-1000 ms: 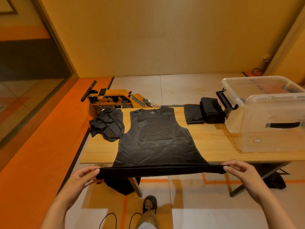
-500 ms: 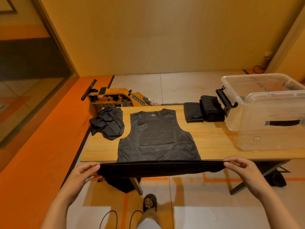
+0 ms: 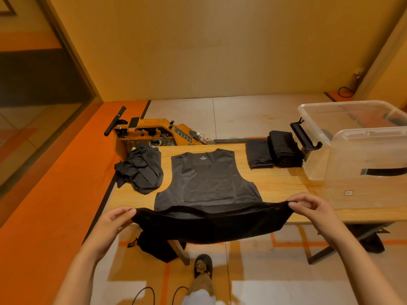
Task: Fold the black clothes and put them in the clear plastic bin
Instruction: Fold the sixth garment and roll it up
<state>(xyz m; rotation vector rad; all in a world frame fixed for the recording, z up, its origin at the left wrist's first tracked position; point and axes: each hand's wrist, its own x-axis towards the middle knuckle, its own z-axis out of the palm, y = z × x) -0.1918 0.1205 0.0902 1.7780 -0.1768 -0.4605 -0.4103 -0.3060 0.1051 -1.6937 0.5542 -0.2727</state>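
Hem lifts higher — left hand (image 3: pixel 115 221) and right hand (image 3: pixel 312 209) pinch the black sleeveless fabric top's (image 3: pixel 207 179) corners, collar pointing straight away across the wooden table (image 3: pixel 284 183).

Warm dim amber light, soft shadows, wide-angle edge distortion

Left hand (image 3: pixel 113 221) and right hand (image 3: pixel 312 209) pinch (arms spread wide).

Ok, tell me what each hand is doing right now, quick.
Left hand: pinches the left hem corner of the black tank top.
Right hand: pinches the right hem corner of the same top.
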